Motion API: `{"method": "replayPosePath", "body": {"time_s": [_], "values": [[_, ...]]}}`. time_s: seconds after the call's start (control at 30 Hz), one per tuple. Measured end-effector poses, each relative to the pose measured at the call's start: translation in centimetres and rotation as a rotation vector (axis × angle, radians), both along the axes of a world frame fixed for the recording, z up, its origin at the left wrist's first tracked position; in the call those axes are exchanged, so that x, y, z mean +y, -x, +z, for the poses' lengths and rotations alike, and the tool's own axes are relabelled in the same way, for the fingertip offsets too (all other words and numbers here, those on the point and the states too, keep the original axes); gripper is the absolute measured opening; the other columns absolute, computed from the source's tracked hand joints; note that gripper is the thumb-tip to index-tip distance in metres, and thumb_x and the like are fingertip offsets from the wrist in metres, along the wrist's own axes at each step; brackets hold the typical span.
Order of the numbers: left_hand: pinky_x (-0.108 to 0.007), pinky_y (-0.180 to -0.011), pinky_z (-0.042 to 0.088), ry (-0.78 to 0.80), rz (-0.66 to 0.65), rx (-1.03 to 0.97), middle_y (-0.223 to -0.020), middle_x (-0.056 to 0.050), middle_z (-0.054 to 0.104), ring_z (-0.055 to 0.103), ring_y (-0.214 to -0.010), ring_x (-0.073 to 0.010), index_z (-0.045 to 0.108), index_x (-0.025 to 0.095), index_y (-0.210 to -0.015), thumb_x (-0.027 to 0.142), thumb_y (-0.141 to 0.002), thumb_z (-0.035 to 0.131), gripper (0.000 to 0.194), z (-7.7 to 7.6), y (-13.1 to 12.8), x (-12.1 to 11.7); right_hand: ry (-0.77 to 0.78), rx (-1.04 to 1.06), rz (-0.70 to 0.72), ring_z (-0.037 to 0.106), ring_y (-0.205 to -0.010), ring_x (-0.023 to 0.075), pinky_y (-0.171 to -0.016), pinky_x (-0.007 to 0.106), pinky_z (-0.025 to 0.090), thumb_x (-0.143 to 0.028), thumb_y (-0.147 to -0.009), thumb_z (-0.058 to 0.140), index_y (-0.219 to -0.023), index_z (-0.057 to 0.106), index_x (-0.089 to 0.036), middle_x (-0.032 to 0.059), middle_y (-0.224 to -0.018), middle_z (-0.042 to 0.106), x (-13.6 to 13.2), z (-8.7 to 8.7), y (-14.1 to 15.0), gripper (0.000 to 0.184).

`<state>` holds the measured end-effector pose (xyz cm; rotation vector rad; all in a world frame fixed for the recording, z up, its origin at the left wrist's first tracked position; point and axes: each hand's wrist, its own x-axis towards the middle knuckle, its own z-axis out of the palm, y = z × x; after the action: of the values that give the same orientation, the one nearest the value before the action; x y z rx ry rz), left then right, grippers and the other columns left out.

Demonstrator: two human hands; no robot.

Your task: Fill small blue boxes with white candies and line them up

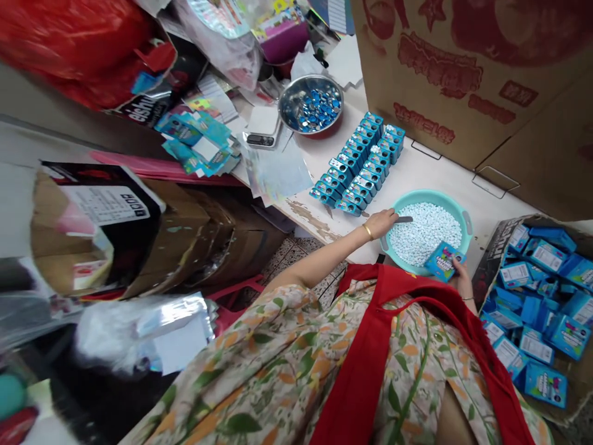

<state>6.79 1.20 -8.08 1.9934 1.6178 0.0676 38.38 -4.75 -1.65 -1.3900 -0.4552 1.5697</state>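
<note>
My left hand [382,222] is closed on a small metal spoon [404,219] whose tip reaches over the teal basin [464,217]. The basin is full of small white-blue pellets [426,232]. My right hand [458,272] grips a small blue box [443,261] at the basin's near rim, tilted toward the pellets. Two rows of filled blue boxes [359,167] stand on the white table beyond the basin.
A cardboard carton [498,247] at the right holds several loose blue boxes. A steel bowl [310,104] of blue pieces and a small scale [262,137] sit at the table's far end. A big brown carton [463,80] stands behind. Bags and boxes crowd the left.
</note>
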Motion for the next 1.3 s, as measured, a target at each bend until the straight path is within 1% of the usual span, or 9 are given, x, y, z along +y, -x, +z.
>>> {"method": "replayPosePath", "body": {"time_s": [0.1,0.23,0.33,0.47,0.63,0.77,0.93,1.1,1.3], "values": [[-0.034,-0.092,0.050,0.030,-0.046,0.016,-0.117,-0.010,0.066,0.065,-0.111,-0.0264,0.072,0.022,-0.113,0.008,-0.105,0.055,0.023,0.2,-0.3,-1.7,-0.046,-0.117,-0.107,0.074,-0.093,0.0179,-0.095,0.041,0.066,-0.041,-0.061,0.098,-0.103,0.065,-0.025,-0.0038,-0.102,0.079,0.1,-0.6,-2.1,0.056],[-0.035,-0.093,0.050,0.066,-0.088,-0.015,-0.119,-0.012,0.068,0.064,-0.113,-0.0278,0.071,0.020,-0.113,0.005,-0.105,0.051,0.026,-0.9,-2.8,-2.5,-0.167,-0.335,-0.128,0.070,-0.091,0.0131,-0.097,0.030,0.060,-0.036,-0.052,0.102,-0.103,0.066,-0.024,-0.0067,-0.095,0.075,0.0,-0.5,-3.7,0.064],[-0.036,-0.099,0.051,0.094,-0.126,-0.060,-0.124,-0.012,0.070,0.064,-0.118,-0.0273,0.071,0.018,-0.117,0.000,-0.101,0.049,0.032,-2.3,-5.9,-1.6,-0.243,-0.474,-0.082,0.069,-0.095,0.0141,-0.096,0.028,0.058,-0.041,-0.056,0.101,-0.107,0.066,-0.024,-0.0056,-0.097,0.072,-0.6,-0.4,-3.9,0.064],[-0.036,-0.110,0.050,0.133,-0.178,-0.134,-0.134,-0.013,0.070,0.065,-0.125,-0.0270,0.070,0.016,-0.128,-0.004,-0.093,0.054,0.043,-3.5,-9.0,0.1,-0.239,-0.565,-0.073,0.066,-0.092,0.0141,-0.095,0.028,0.058,-0.050,-0.063,0.098,-0.112,0.065,-0.024,-0.0039,-0.098,0.069,-1.6,-1.1,-3.8,0.065],[-0.038,-0.106,0.052,0.148,-0.226,-0.284,-0.133,-0.017,0.070,0.067,-0.119,-0.0283,0.067,0.013,-0.132,0.011,-0.096,0.060,0.036,-2.4,-7.5,0.8,-0.275,-0.687,-0.021,0.068,-0.096,0.0183,-0.098,0.037,0.061,-0.061,-0.069,0.092,-0.118,0.064,-0.022,0.0017,-0.106,0.069,-2.1,-2.8,-3.8,0.068],[-0.040,-0.099,0.053,0.068,-0.311,-0.392,-0.125,-0.017,0.071,0.067,-0.108,-0.0279,0.065,0.014,-0.130,0.028,-0.101,0.062,0.032,0.9,-4.0,0.8,-0.385,-0.872,0.080,0.071,-0.107,0.0257,-0.105,0.048,0.061,-0.060,-0.082,0.084,-0.123,0.066,-0.022,0.0073,-0.115,0.072,-1.8,-3.5,-3.6,0.059],[-0.039,-0.095,0.054,-0.049,-0.441,-0.363,-0.122,-0.015,0.071,0.068,-0.108,-0.0276,0.065,0.017,-0.132,0.029,-0.104,0.059,0.031,7.4,-1.9,1.6,-0.552,-1.044,0.267,0.071,-0.121,0.0330,-0.111,0.058,0.060,-0.045,-0.091,0.070,-0.131,0.065,-0.024,0.0129,-0.127,0.074,-0.7,-4.2,-2.0,0.045],[-0.036,-0.091,0.053,-0.050,-0.593,-0.100,-0.123,-0.013,0.072,0.070,-0.112,-0.0278,0.068,0.018,-0.129,0.022,-0.104,0.058,0.027,13.4,-3.9,2.4,-0.668,-1.123,0.415,0.069,-0.126,0.0352,-0.114,0.061,0.060,-0.030,-0.091,0.059,-0.136,0.064,-0.025,0.0144,-0.131,0.075,0.1,-4.9,-0.2,0.046],[-0.034,-0.083,0.050,-0.063,-0.550,0.242,-0.117,-0.014,0.073,0.071,-0.107,-0.0265,0.070,0.017,-0.130,0.011,-0.109,0.047,0.031,18.4,-8.1,1.8,-0.719,-1.126,0.482,0.069,-0.126,0.0352,-0.113,0.061,0.060,-0.027,-0.092,0.058,-0.139,0.064,-0.025,0.0145,-0.133,0.075,-0.1,-5.0,0.9,0.047]]}}
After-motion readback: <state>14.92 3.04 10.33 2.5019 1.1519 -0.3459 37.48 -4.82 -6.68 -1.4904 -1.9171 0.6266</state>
